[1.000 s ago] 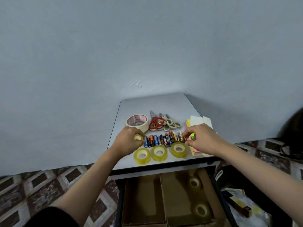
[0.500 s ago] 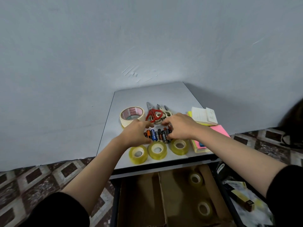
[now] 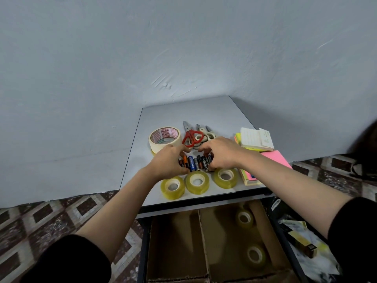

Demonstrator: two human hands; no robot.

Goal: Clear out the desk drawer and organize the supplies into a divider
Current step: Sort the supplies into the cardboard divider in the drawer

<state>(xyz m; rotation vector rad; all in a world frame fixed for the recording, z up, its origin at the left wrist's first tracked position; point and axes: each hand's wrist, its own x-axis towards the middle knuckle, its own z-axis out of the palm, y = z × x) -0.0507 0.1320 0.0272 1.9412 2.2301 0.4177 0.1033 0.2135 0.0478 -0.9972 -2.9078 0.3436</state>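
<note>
A row of several batteries [image 3: 194, 161] lies on the grey desk top [image 3: 183, 111]. My left hand [image 3: 168, 162] cups the row's left end with curled fingers, and my right hand [image 3: 221, 154] cups its right end, so the outer batteries are hidden. Three clear tape rolls [image 3: 196, 181] stand in a line just in front of the batteries. Below the desk edge the drawer is pulled out; a cardboard divider [image 3: 201, 237] in it holds two more clear tape rolls [image 3: 244, 218] in its right compartment, while the left compartment shows only bare cardboard.
A wide masking tape roll [image 3: 164, 137] and several scissors [image 3: 192, 136] lie behind the batteries. Sticky note pads [image 3: 256, 138] and a pink pad [image 3: 275, 160] sit on the desk's right side. A bag with a small box [image 3: 302, 244] is on the tiled floor at right.
Both hands have moved inward along the battery row, pushing the batteries into a tighter bunch. The camera has tilted down slightly.
</note>
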